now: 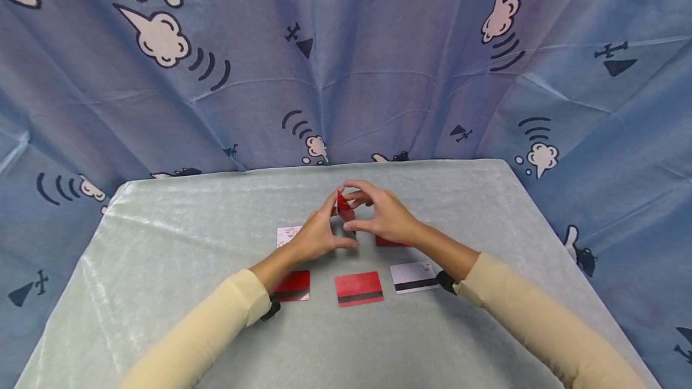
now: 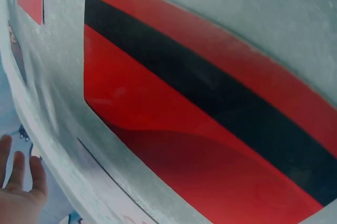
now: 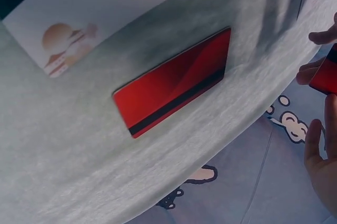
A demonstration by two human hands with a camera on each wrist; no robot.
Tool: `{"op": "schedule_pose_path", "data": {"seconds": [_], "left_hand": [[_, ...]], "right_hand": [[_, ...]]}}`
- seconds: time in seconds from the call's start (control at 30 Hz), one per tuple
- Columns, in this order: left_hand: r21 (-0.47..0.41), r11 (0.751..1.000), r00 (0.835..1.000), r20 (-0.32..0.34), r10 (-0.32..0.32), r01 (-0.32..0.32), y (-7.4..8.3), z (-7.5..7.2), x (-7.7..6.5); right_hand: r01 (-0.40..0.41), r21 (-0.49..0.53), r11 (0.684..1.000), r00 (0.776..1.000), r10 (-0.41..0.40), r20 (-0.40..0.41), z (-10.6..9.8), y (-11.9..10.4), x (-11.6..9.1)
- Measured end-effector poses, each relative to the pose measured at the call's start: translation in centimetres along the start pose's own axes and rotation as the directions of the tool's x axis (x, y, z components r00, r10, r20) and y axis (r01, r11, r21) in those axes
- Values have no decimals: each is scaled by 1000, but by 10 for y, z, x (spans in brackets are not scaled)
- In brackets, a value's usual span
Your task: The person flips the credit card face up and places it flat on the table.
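A red magnetic stripe card (image 1: 344,208) is held tilted on edge above the table, between my two hands. My right hand (image 1: 391,216) pinches it, thumb at the lower edge and fingers curved over the top. My left hand (image 1: 316,234) touches its left side with the fingertips, while the left thumb stands apart below. In the right wrist view part of the held card (image 3: 327,74) shows at the right edge. Close under the left wrist lies a red striped card (image 2: 158,87). Another red card (image 1: 391,242) lies partly hidden under the right hand.
A white card (image 1: 288,235) lies partly behind the left hand. In the nearer row lie a red card (image 1: 294,286), another red card (image 1: 359,289) and a white striped card (image 1: 413,277). The pale cloth-covered table (image 1: 205,221) ends against a blue patterned curtain (image 1: 346,77).
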State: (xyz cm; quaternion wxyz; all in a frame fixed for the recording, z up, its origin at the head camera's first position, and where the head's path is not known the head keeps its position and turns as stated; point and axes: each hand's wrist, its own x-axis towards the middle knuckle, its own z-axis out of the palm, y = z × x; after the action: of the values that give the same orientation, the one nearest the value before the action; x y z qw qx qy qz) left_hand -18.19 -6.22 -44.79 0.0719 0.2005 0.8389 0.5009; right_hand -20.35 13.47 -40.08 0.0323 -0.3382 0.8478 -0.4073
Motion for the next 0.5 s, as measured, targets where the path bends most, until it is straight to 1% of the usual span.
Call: {"op": "schedule_pose_path", "data": {"seconds": [0.2,0.33,0.5], "left_hand": [[-104,994,1000,-1,13,-13,1,2,1],[-112,994,1000,-5,13,-13,1,2,2],[-104,995,1000,-7,7,-8,2,2,2]], "right_hand": [[-18,50,999,1000,17,3,1,-1,-1],[-25,61,998,1000,25,2,2,-1,-2],[-34,47,998,999,34,7,1,-1,-2]]}}
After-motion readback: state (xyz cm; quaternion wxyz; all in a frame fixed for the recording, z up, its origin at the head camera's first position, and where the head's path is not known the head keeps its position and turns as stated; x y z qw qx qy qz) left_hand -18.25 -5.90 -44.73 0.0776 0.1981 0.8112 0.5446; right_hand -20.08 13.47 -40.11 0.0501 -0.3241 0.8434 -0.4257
